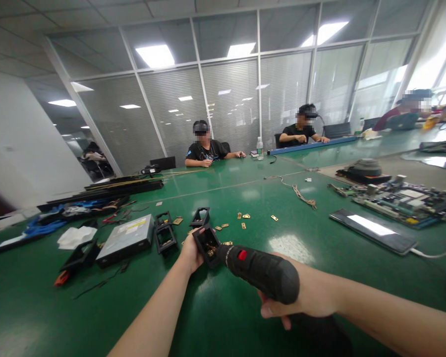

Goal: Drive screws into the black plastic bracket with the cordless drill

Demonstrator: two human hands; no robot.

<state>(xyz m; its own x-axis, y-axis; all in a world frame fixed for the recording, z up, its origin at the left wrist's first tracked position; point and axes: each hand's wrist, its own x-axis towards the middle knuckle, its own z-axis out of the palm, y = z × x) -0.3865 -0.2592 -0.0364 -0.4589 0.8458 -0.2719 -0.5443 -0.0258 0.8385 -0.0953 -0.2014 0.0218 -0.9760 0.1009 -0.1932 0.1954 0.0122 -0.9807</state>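
Observation:
My left hand (190, 254) grips a small black open frame (199, 241), tilted with its hollow facing up and toward me. Brass-coloured metal pieces (210, 252) show inside it. A black cordless power screwdriver (262, 270) with a red button is in my right hand (312, 292), its fingers wrapped round the handle. The tool's nose points into the frame's right side; its tip is too hidden to tell whether it touches a screw. Just beyond lie several small brass plates with holes (244, 226). More black frames, one upright frame (166, 239) among them, stand left of my hand.
A silver disc drive (127, 240) and white tissue (77, 237) lie left on the green table (223, 191). Toward the right are a phone (371, 231) on a cable, circuit boards (409, 198) and a cord (304, 196). Across the table sit several people; a bottle (259, 148) stands there.

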